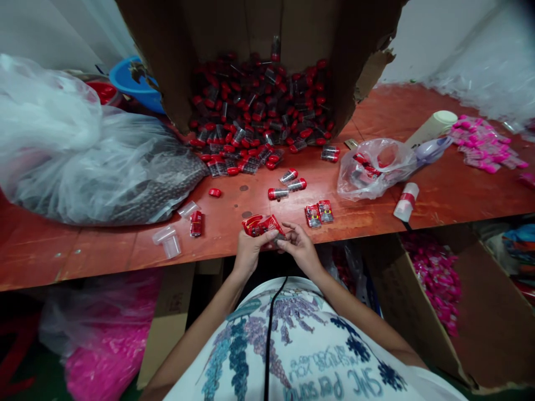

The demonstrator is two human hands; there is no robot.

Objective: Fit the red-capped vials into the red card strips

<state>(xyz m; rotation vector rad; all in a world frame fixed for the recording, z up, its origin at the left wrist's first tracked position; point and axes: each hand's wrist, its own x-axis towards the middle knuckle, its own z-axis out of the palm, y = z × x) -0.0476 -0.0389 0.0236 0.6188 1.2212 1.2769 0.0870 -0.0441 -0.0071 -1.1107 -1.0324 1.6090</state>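
At the table's front edge both hands hold red printed plastic packets (263, 224), bunched or overlapping. My left hand (249, 252) is closed on their left side, thumb across the top. The fingers of my right hand (300, 248) pinch the right end, where a dark, clear-looking part shows; its exact shape is hidden. Just right lie two red-labelled wrapped tubes (319, 214). Beyond the hands are several red-capped clear tubes (288, 184) with dark contents. Left of them lie a loose red cap (214, 192), a small red roll or stack (196, 223) and empty clear tubes (169, 240).
A big cardboard box (167, 61) on its side spills many red-capped tubes. A plastic bag of dark beads (137, 172) sits left. Rightward are a clear bag (368, 178), a white roll (406, 201) and pink pieces (485, 145). Below the table stands an open carton (493, 312).
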